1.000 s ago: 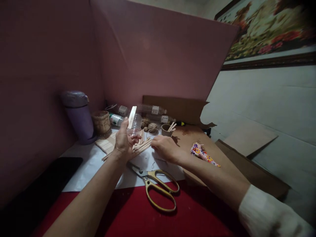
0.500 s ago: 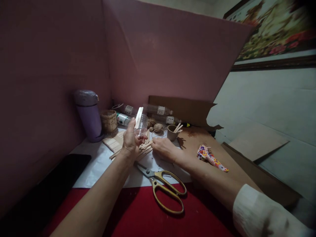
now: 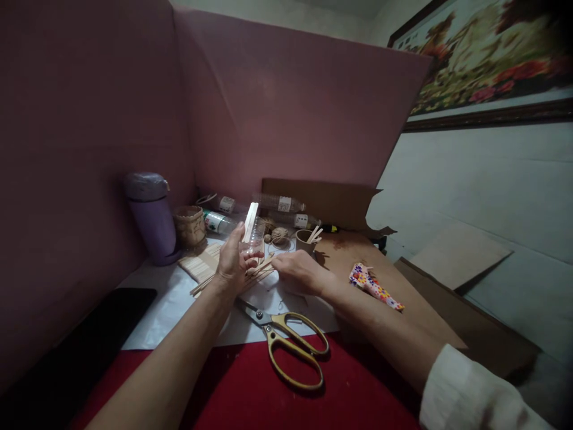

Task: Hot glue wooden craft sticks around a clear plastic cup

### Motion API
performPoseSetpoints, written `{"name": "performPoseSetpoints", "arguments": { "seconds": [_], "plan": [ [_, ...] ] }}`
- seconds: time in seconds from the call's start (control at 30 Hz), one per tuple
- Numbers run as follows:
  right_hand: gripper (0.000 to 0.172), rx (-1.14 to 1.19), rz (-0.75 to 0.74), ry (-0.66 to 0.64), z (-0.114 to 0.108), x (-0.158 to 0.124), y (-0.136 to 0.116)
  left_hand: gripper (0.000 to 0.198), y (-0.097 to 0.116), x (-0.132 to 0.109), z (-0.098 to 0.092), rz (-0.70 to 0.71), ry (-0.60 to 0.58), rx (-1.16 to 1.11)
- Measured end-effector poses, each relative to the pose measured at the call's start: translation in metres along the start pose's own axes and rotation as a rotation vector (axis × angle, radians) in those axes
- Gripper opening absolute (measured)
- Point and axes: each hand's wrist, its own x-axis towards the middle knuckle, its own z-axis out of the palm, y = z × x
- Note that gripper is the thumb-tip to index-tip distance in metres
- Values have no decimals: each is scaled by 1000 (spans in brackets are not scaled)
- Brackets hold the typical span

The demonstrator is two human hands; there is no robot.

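Note:
My left hand (image 3: 233,258) is closed around a clear ribbed plastic bottle piece (image 3: 256,232). Flat pale craft sticks (image 3: 250,222) stand upright against its side, by my thumb. My right hand (image 3: 298,270) is pinched at the end of a wooden craft stick (image 3: 264,265), over loose sticks on the white sheet; its fingertips are partly hidden. Left of my hands lies a banded bundle of craft sticks (image 3: 197,263). Scissors with yellow handles (image 3: 298,341) lie nearer me, below both hands.
Behind stand a purple tumbler (image 3: 152,221), a woven basket (image 3: 190,226), clear bottles (image 3: 280,203), twine balls (image 3: 280,236) and a cup with sticks (image 3: 305,240). A flower-patterned glue gun-like object (image 3: 376,286) rests on cardboard (image 3: 416,319) at right. A dark flat panel (image 3: 129,304) lies left.
The view has shifted slightly, so everything sits a little further left and lower. Both hands keep nearly the same positions, my right fingers still at the sticks.

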Motion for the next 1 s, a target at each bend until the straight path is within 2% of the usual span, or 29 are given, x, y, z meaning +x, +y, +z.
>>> {"name": "performPoseSetpoints", "arguments": {
  "seconds": [0.07,0.17,0.27,0.33,0.4,0.53,0.6,0.77,0.87,1.0],
  "plan": [
    [10,222,94,165,-10,-10,3,28,0,1,0,5,2,-10],
    [6,830,251,433,-27,-17,5,30,-2,0,1,-19,2,-35],
    [19,1417,351,542,-42,-13,4,31,-4,-3,4,-54,-26,-64],
    [24,1601,382,578,-46,-10,3,29,-7,-6,6,-70,-53,-85],
    [33,1673,393,624,-46,-9,2,29,-10,-9,9,-87,-91,-85],
    [70,1711,383,675,-43,-10,4,33,-18,-11,11,-111,-191,-55],
    [80,1708,370,673,-43,-11,5,32,-21,-11,12,-119,-221,-63],
    [71,1687,363,737,-42,-9,8,31,-24,-12,13,-133,-267,-81],
    [61,1701,399,725,-41,-10,11,33,-25,-13,14,-116,-300,-68],
    [54,1713,434,690,-41,-13,17,47,-26,-18,17,-101,-326,-53]
  ]
}}
